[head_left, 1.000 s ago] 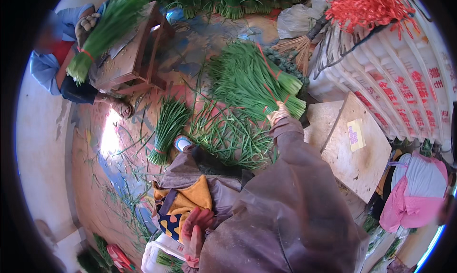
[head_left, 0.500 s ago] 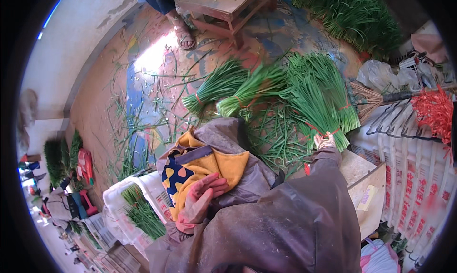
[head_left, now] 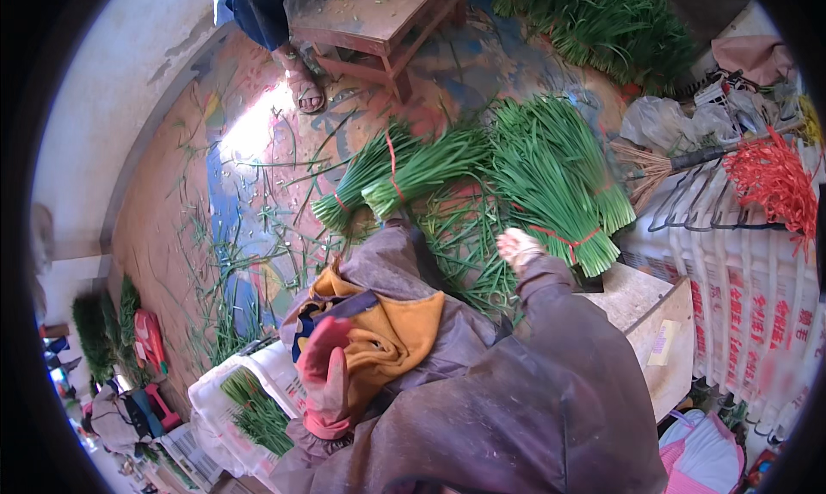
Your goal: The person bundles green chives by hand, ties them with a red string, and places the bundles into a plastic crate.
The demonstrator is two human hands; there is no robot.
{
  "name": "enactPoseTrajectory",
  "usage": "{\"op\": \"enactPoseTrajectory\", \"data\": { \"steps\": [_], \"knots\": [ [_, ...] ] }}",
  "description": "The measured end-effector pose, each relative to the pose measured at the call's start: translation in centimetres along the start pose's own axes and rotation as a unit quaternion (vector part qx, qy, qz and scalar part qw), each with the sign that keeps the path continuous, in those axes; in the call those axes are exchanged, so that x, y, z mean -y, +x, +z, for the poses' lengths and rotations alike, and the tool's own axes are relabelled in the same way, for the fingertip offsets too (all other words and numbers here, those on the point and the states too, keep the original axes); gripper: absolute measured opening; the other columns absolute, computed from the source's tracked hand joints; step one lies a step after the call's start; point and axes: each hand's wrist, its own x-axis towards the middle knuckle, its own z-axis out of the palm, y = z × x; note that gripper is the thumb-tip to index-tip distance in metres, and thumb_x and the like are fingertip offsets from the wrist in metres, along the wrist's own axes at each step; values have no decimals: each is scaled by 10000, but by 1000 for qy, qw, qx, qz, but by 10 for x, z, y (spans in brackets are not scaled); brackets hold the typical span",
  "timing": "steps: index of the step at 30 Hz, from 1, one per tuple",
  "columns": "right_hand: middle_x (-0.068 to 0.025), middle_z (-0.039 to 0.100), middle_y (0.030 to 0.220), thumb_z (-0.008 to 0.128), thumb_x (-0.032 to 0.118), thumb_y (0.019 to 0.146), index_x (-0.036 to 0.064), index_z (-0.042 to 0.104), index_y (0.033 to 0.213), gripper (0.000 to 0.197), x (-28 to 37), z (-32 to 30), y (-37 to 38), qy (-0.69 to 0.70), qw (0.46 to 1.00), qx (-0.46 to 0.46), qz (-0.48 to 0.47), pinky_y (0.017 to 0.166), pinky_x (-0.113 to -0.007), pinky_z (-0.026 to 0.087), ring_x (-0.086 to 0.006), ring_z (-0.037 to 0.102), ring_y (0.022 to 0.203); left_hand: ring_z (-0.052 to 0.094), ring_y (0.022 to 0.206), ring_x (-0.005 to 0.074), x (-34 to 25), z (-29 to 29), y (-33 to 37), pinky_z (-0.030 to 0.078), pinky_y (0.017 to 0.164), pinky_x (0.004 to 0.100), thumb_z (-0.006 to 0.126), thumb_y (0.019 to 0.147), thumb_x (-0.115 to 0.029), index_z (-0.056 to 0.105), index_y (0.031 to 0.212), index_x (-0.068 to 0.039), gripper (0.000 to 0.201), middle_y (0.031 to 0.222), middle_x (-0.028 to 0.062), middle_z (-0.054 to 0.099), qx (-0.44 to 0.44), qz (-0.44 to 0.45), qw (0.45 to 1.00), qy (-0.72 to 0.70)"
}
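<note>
My left hand [head_left: 327, 375], in a pink-red glove, is raised above the yellow cloth [head_left: 413, 330] on my lap. It holds nothing, its fingers stretched upward. My right hand [head_left: 520, 250] is just left of the cut ends of a large bundle of green chives [head_left: 551, 175], apart from its red tie. Its fingers are off the bundle and look loosely spread. A second tied bundle of chives [head_left: 613, 206] lies against its right side. Left of these, two smaller bundles of chives [head_left: 426, 167] with red bands lie side by side on the floor.
Loose stalks [head_left: 469, 262] litter the floor. A wooden stool [head_left: 361, 21] stands before a person's sandalled foot [head_left: 305, 89]. Red ties [head_left: 774, 180] hang over white packaging [head_left: 740, 305] at right, beside a broom [head_left: 645, 163]. A white crate [head_left: 206, 391] holds more chives.
My right hand has let go of the large bundle's tied end and moved left. My left hand has turned, fingers now pointing up. The whole view has shifted slightly.
</note>
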Motion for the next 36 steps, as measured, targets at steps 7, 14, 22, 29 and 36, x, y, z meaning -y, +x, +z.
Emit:
{"op": "enactPoseTrajectory", "data": {
  "steps": [7, 14, 22, 29, 36],
  "knots": [
    [9, 474, 628, 784, 338, 761, 116, 629, 828, 279, -97, 240, 80, -255, 961, -107, 9, 433, -308, 323, -131, 407, 467, 439, 1278, 417, 15, -32, 65, 312, 1080, 505, 643, 843, -195, 492, 1315, 21, 541, 1328, 239, 500, 9, 223, 832, 507],
    [-36, 523, 538, 739, 375, 787, 51, 627, 815, 344, -122, 297, 161, -137, 983, -114, 31, 421, -349, 356, -200, 445, 415, 455, 1257, 433, 44, -46, 81, 306, 1075, 534, 677, 803, -213, 505, 1286, 32, 569, 1336, 254, 490, 7, 73, 879, 470],
    [-92, 692, 860, 685, 444, 799, 94, 655, 1011, 410, -112, 294, 160, 41, 996, -78, 1, 655, -370, 509, -244, 629, 694, 496, 1223, 393, 38, -55, 89, 334, 1064, 527, 689, 755, -165, 540, 1255, -1, 547, 1319, 204, 524, 1, 128, 909, 396],
    [-108, 667, 1058, 605, 187, 852, 26, 585, 1191, 376, -43, 425, -117, -185, 922, 340, -20, 853, -372, 544, -252, 668, 932, 440, 1303, 256, 16, -86, 52, 327, 1088, 363, 701, 836, -211, 392, 1399, 21, 683, 1385, 183, 473, -22, 30, 996, -80],
    [-120, 625, 1149, 674, 117, 809, 13, 482, 1311, 548, -81, 402, -260, -445, 732, 507, 97, 869, -364, 523, -226, 624, 1020, 561, 1156, 254, -26, -64, 57, 456, 976, 389, 656, 893, -318, 415, 1383, -21, 621, 1298, 149, 551, 84, 35, 932, -350]
  ]
}}
